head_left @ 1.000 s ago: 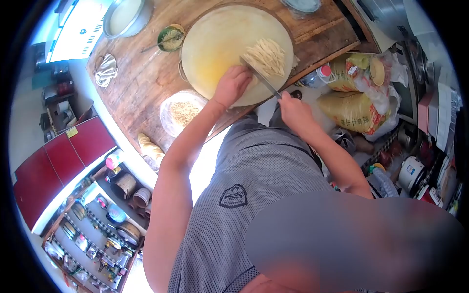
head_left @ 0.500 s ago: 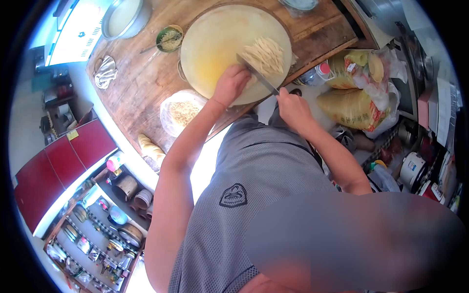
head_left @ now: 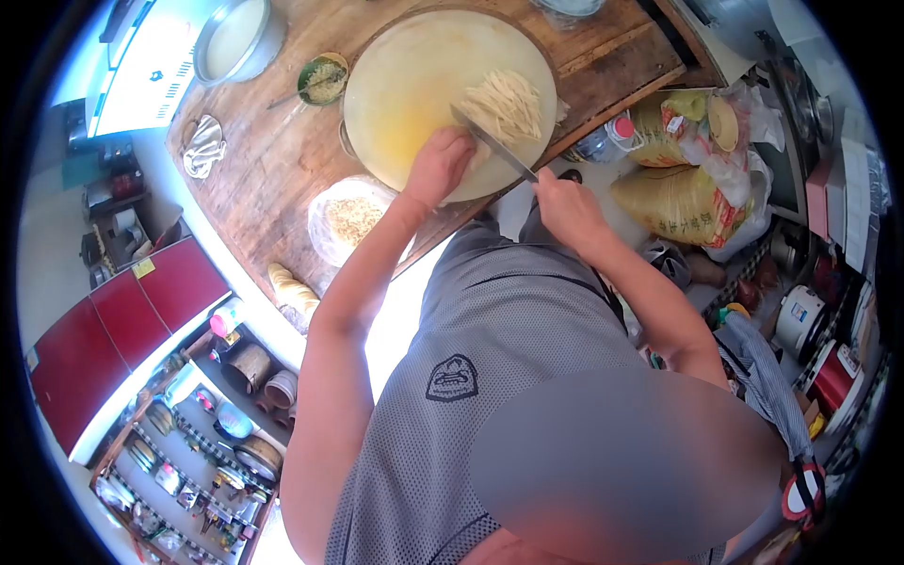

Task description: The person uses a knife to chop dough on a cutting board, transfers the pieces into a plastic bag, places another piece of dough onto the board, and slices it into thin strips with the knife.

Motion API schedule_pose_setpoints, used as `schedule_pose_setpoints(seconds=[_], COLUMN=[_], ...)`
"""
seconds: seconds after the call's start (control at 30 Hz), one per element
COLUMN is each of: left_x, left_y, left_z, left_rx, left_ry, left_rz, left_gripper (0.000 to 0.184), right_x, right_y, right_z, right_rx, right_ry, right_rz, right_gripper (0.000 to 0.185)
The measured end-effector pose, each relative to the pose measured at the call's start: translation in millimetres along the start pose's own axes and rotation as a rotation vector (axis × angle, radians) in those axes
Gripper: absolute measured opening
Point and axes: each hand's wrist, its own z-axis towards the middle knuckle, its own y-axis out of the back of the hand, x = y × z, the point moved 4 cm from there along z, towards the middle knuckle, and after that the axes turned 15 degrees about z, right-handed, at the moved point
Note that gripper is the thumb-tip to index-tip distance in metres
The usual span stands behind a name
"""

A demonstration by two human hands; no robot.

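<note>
A large round cutting board (head_left: 405,71) lies on the wooden table. My right hand (head_left: 568,205) is wrapped round the handle of a kitchen knife (head_left: 496,144). Its blade slants across the board, tip toward the far left. My left hand (head_left: 443,165) rests on the board with fingers curled, close against the blade's left side. What sits under those fingers is mostly hidden. Just beyond the blade, a heap of pale cut strips (head_left: 506,105) lies at the board's right.
On the wooden table (head_left: 254,141) are a green bowl with chopped food (head_left: 323,79), a bag of crumbly food (head_left: 351,218), a metal pot (head_left: 239,42) and a crumpled cloth (head_left: 203,147). Yellow sacks (head_left: 673,202) and a bottle (head_left: 599,147) stand right of the table.
The view has shifted slightly. Both hands and the knife keep nearly the same place on the board, and the heap of strips looks much the same.
</note>
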Motion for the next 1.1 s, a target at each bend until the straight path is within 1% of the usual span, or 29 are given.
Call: schedule_pose_setpoints(seconds=[0.13,0.27,0.33,0.37,0.43,0.53,0.67,0.73,0.77,0.87,0.93,1.03,1.1], left_x=[-2.6,-1.0,0.4,-1.5,-0.8,-2.8,-2.6,-2.1,-3.3,-2.9,-3.1,-2.2,1.5], left_y=[2.9,-0.7,0.1,0.3,-1.5,0.4,1.2,1.6,1.7,1.7,1.4,-2.0,-2.4], left_z=[0.9,-0.5,0.4,-1.7,-2.0,-2.7,-1.4,0.0,-1.5,-1.3,-3.1,-6.6,-4.1], left_rx=[-0.01,-0.018,-0.019,-0.01,-0.013,-0.011,-0.02,-0.033,-0.038,-0.04,-0.035,-0.027,-0.033], left_ry=[0.005,-0.001,0.003,0.007,0.003,0.01,0.009,0.004,0.0,0.019,0.032,0.029,0.021], left_rz=[-0.005,0.002,0.009,0.002,0.002,0.003,0.009,0.019,0.018,0.01,0.002,-0.001,0.016], left_gripper=[0.016,0.016,0.016,0.015,0.016,0.016,0.016,0.016,0.016,0.016,0.014,0.013,0.013], right_x=[8.3,2.6,2.3,0.5,1.6,8.3,3.0,-0.8,-5.0,0.4,12.4,1.6,-1.8], right_y=[22.3,-0.9,-7.6,-8.5,2.8,21.7,-1.7,-10.2,-11.5,10.6,22.6,-3.7,-7.1], right_z=[-19.6,-8.7,1.9,-0.3,0.6,-18.1,-11.4,0.7,-3.4,-9.6,-24.9,-8.5,3.6], right_rx=[0.067,0.023,-0.008,-0.01,0.041,0.067,0.037,-0.02,-0.025,-0.01,0.061,0.022,0.013], right_ry=[-0.021,-0.02,0.036,0.028,-0.002,-0.033,-0.017,0.017,0.008,0.029,-0.051,-0.013,0.008], right_rz=[-0.028,0.039,0.034,0.039,-0.014,-0.004,0.037,0.066,0.071,0.052,0.046,0.069,0.053], right_gripper=[0.013,0.013,0.014,0.014,0.013,0.013,0.013,0.02,0.02,0.02,0.02,0.017,0.018])
